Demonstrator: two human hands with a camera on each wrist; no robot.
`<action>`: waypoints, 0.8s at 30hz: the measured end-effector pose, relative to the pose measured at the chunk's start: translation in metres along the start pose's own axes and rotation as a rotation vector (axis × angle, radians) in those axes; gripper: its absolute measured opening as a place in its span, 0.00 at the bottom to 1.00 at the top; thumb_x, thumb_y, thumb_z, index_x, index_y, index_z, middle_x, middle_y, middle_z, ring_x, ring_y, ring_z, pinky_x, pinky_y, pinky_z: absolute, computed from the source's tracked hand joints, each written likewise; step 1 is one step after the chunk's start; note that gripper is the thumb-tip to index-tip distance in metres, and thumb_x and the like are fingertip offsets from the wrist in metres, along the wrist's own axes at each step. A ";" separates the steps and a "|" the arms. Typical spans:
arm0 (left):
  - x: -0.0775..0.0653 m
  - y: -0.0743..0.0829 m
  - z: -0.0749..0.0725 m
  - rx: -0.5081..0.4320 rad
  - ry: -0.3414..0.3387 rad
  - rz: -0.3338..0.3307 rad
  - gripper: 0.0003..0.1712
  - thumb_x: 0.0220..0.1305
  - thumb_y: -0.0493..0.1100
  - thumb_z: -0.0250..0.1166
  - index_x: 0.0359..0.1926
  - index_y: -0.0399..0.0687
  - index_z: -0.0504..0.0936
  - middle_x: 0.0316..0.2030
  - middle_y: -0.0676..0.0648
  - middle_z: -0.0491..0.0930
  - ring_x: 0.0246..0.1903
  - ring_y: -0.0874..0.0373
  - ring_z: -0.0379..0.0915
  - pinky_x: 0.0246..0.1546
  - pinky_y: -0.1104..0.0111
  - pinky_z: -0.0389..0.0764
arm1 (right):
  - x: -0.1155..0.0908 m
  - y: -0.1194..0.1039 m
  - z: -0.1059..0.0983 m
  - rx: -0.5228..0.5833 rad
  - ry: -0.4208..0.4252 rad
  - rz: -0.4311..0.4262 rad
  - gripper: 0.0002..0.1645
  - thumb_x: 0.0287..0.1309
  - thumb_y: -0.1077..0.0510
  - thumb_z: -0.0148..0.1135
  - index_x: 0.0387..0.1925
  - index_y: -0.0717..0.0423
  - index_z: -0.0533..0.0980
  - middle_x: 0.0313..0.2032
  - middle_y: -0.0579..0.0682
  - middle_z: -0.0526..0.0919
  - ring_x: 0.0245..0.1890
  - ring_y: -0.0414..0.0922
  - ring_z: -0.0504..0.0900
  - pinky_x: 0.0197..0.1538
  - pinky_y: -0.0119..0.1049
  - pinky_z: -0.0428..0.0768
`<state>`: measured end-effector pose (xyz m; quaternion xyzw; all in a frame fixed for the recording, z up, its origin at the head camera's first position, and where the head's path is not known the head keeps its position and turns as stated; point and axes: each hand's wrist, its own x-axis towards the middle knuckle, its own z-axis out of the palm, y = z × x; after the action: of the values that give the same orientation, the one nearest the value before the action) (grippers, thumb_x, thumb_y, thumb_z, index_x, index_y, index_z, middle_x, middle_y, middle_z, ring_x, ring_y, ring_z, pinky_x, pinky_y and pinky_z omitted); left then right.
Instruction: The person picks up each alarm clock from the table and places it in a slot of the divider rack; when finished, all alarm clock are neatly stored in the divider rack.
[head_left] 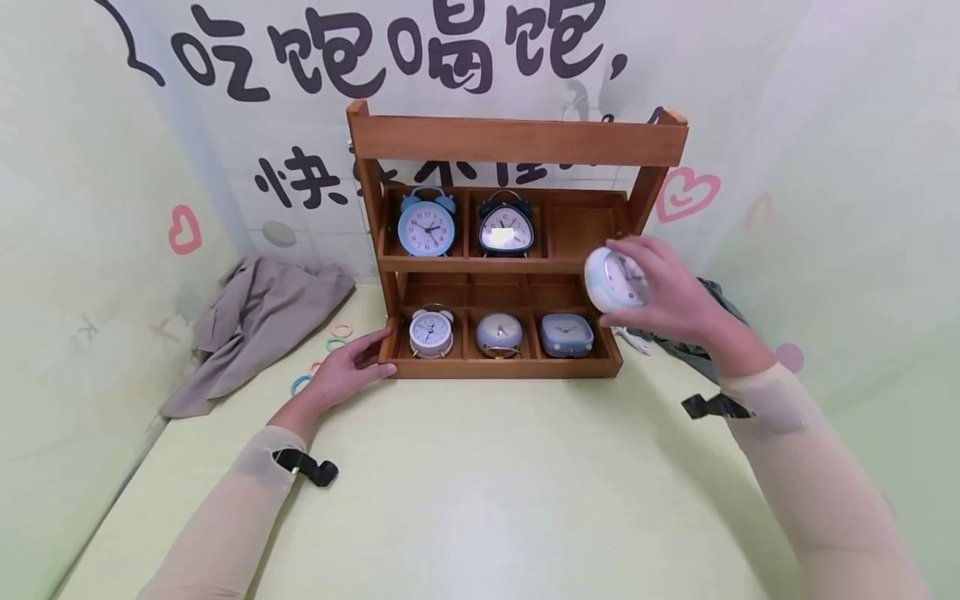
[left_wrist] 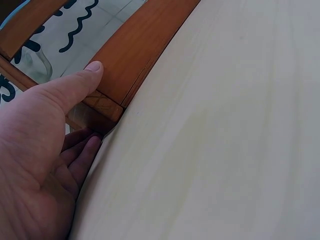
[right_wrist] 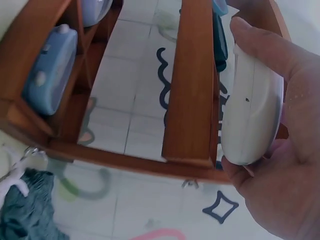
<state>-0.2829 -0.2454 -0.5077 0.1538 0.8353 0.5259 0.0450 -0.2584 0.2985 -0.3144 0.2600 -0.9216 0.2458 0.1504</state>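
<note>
My right hand (head_left: 663, 287) holds a round white alarm clock (head_left: 613, 279) in the air, in front of the right side of a wooden two-tier shelf (head_left: 517, 140). In the right wrist view the thumb and fingers grip the clock's body (right_wrist: 250, 107) at its edges. My left hand (head_left: 341, 375) grips the shelf's lower left corner, its thumb on the front board (left_wrist: 132, 55) and its fingers round the side. A blue twin-bell clock (head_left: 426, 228) and a dark triangular clock (head_left: 506, 229) stand on the upper tier. Below are a white twin-bell clock (head_left: 431, 333), a round lavender clock (head_left: 498, 335) and a blue square clock (head_left: 567, 335).
The upper right compartment (head_left: 585, 227) shows bare wood. A grey-brown cloth (head_left: 262, 325) lies at the left, beside several coloured rings (head_left: 339, 343). At the right, dark green cloth (right_wrist: 30, 207) lies near the shelf. A lettered wall sheet (head_left: 330, 50) hangs behind; the pale tabletop (head_left: 480, 475) extends in front.
</note>
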 end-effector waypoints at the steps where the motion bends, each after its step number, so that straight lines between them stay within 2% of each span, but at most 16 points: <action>1: 0.000 0.000 0.000 -0.001 -0.001 0.000 0.47 0.72 0.54 0.79 0.86 0.56 0.69 0.84 0.43 0.65 0.76 0.40 0.72 0.77 0.51 0.74 | 0.008 -0.002 0.001 -0.002 0.010 -0.001 0.65 0.47 0.50 0.95 0.83 0.54 0.69 0.75 0.62 0.69 0.70 0.61 0.68 0.57 0.65 0.83; 8: 0.000 -0.003 -0.001 -0.005 -0.002 -0.003 0.47 0.73 0.54 0.79 0.86 0.57 0.69 0.84 0.43 0.64 0.77 0.40 0.71 0.78 0.51 0.73 | 0.055 -0.012 0.006 -0.060 0.063 0.049 0.65 0.50 0.44 0.92 0.84 0.52 0.66 0.78 0.62 0.66 0.73 0.62 0.65 0.65 0.70 0.80; 14: 0.000 -0.003 -0.001 -0.001 -0.007 -0.006 0.48 0.72 0.55 0.79 0.86 0.56 0.69 0.85 0.43 0.64 0.77 0.39 0.71 0.78 0.50 0.72 | 0.079 -0.013 0.007 -0.107 0.081 0.079 0.66 0.50 0.45 0.92 0.84 0.54 0.65 0.79 0.63 0.64 0.78 0.63 0.60 0.74 0.69 0.74; 19: 0.000 -0.002 0.000 0.002 -0.006 0.002 0.48 0.72 0.55 0.79 0.86 0.56 0.69 0.84 0.43 0.64 0.77 0.39 0.71 0.78 0.49 0.72 | 0.093 -0.014 0.007 -0.128 0.029 0.141 0.69 0.50 0.40 0.91 0.86 0.51 0.64 0.80 0.63 0.62 0.79 0.64 0.59 0.76 0.70 0.72; 24: -0.001 -0.002 0.000 0.013 -0.004 -0.001 0.48 0.72 0.55 0.79 0.86 0.56 0.69 0.84 0.43 0.64 0.76 0.39 0.73 0.77 0.49 0.73 | 0.104 -0.013 0.008 -0.152 -0.018 0.154 0.71 0.48 0.36 0.91 0.87 0.49 0.62 0.82 0.63 0.61 0.80 0.65 0.58 0.80 0.72 0.65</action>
<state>-0.2823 -0.2469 -0.5093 0.1548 0.8386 0.5203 0.0460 -0.3371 0.2423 -0.2737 0.1786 -0.9561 0.1838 0.1419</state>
